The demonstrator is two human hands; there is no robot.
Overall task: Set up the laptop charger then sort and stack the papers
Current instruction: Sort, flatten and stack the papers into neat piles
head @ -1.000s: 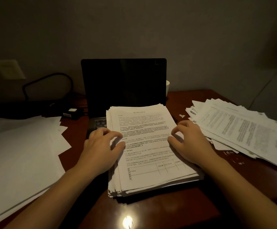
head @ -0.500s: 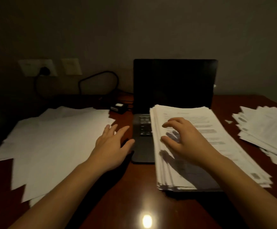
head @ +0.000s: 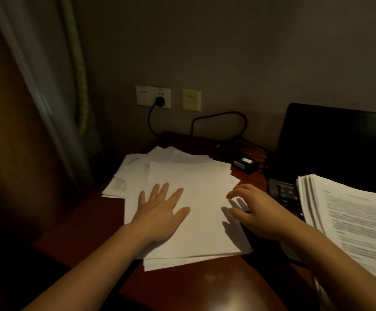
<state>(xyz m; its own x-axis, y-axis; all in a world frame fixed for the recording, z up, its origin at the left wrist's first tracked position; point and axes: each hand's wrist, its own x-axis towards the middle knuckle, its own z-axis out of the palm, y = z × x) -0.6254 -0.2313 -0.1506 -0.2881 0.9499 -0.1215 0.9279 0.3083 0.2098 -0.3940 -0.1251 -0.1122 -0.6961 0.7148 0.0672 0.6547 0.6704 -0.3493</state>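
A loose pile of blank white papers (head: 196, 191) lies spread on the left part of the dark red desk (head: 205, 286). My left hand (head: 160, 209) lies flat on the top sheet, fingers spread. My right hand (head: 254, 212) hovers at the pile's right edge with fingers loosely bent, holding nothing. A thick stack of printed papers (head: 351, 221) rests on the open black laptop (head: 339, 142) at the right, covering most of its keyboard. The charger brick (head: 244, 163) sits behind the blank pile, its cable looping to a plug (head: 159, 101) in the wall socket.
A second, yellowish wall plate (head: 191, 100) sits right of the socket. A curtain (head: 48, 86) hangs at the left beyond the desk edge. The desk's front edge curves below my arms.
My view swung left from the printed stack to the blank pile. My left hand moved onto the blank papers and flattened; my right hand left the printed stack and came to the pile's right edge.
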